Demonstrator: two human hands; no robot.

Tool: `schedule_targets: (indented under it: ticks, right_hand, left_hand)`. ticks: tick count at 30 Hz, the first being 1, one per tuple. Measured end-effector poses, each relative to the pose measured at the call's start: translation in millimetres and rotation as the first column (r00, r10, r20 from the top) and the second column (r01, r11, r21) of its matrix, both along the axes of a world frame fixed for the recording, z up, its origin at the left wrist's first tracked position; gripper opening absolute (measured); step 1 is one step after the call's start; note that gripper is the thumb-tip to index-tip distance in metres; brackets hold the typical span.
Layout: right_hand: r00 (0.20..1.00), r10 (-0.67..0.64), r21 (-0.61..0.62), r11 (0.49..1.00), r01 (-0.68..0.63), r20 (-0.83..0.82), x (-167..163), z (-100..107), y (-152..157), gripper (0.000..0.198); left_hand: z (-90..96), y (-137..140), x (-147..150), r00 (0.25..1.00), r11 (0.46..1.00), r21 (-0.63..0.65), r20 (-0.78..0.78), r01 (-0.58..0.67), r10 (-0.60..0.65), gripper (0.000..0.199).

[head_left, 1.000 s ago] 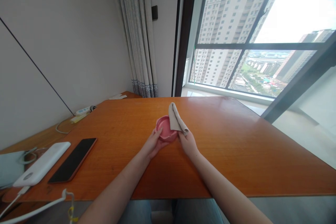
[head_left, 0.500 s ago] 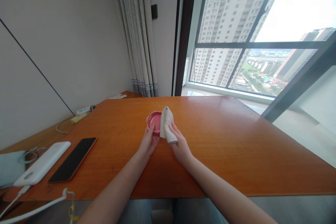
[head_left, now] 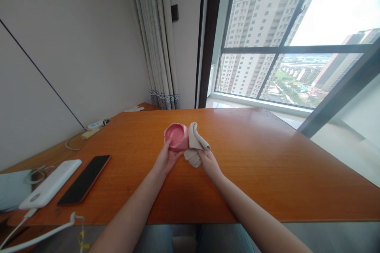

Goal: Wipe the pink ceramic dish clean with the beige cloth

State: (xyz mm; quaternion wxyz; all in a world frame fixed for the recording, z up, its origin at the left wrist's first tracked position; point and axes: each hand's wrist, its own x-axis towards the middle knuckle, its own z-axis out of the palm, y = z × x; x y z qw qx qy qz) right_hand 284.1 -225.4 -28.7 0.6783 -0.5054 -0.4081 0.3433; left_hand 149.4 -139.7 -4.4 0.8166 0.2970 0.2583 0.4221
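Observation:
A small pink bowl with a faceted outside (head_left: 178, 136) is tilted toward me, its round hollow showing. My left hand (head_left: 166, 158) grips it from below, with the thumb over the near rim. My right hand (head_left: 209, 163) pinches a light grey-beige cloth (head_left: 196, 142), which hangs in folds right beside the bowl's right side. Part of the cloth appears to touch the bowl. The right fingers are partly covered by the cloth. Both hands are held above the brown wooden table (head_left: 252, 158).
On the left of the table lie a black phone (head_left: 84, 180) and a white power bank (head_left: 50, 184) with a cable plugged in. A power strip (head_left: 95, 125) lies by the wall. A white curved tube (head_left: 44, 233) crosses the lower left corner.
My right hand has drawn the cloth a little right, off the bowl's side, and its folds have spread. The bowl has turned, so more of its right outer side shows.

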Motion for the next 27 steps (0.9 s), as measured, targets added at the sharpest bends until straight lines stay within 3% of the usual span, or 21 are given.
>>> schedule_targets:
  ticks: [5, 8, 19, 23, 27]
  right_hand:
    - [0.924, -0.033, -0.07, 0.998, 0.007, -0.381, 10.8, 0.2, 5.3, 0.046]
    - [0.88, -0.022, -0.063, 0.998, -0.009, -0.475, 12.0, 3.7, 6.1, 0.043]
    - [0.833, -0.015, -0.076, 0.997, -0.032, -0.554, 11.9, -1.1, 7.1, 0.035]
    - [0.888, -0.043, -0.078, 0.997, 0.009, -0.458, 11.4, 2.1, 5.7, 0.038]
    - [0.908, 0.0, -0.097, 0.994, -0.045, -0.418, 10.6, 5.1, 3.7, 0.047]
  left_hand:
    - [0.7, -3.1, 0.2, 0.997, 0.997, -0.035, -0.039, 0.062, -0.063, 0.044]
    - [-0.9, -3.9, -0.5, 0.992, 0.996, -0.018, -0.088, 0.085, -0.086, 0.045]
    - [3.3, -9.6, -1.6, 0.965, 0.984, 0.024, -0.2, 0.176, -0.167, 0.042]
    - [-16.7, -1.4, 0.4, 0.951, 0.994, 0.01, -0.291, 0.113, -0.105, 0.033]
    - [-42.1, 11.9, -1.0, 0.902, 0.978, 0.072, -0.405, 0.197, -0.151, 0.026]
